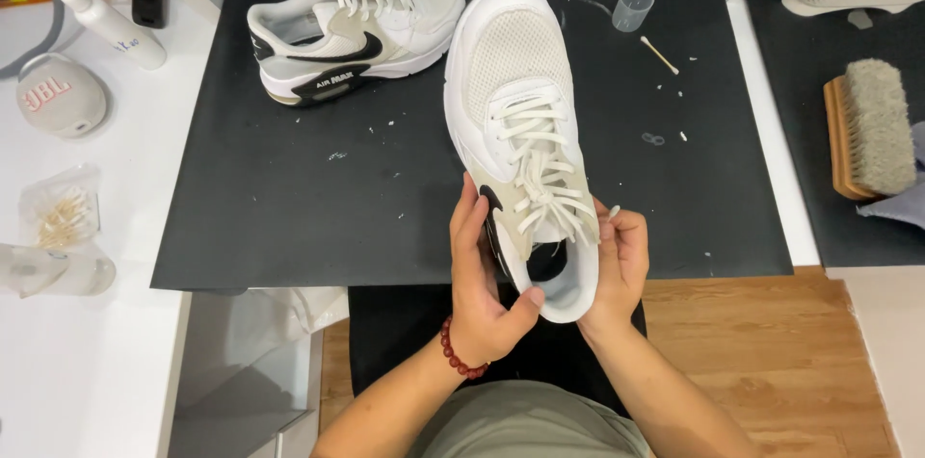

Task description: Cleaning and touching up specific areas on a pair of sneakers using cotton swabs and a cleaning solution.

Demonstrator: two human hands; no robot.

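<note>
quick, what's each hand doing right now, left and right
Left hand: closed on the heel of the white mesh lace-up sneaker, thumb across the collar.
Right hand: closed on the same sneaker's other side, beside the laces.

Red bead bracelet [461,354] on left wrist, olive shirt [530,424]

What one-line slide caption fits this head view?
Both hands, left hand and right hand, hold a white sneaker by its heel above a black mat; its pair lies behind.
</note>
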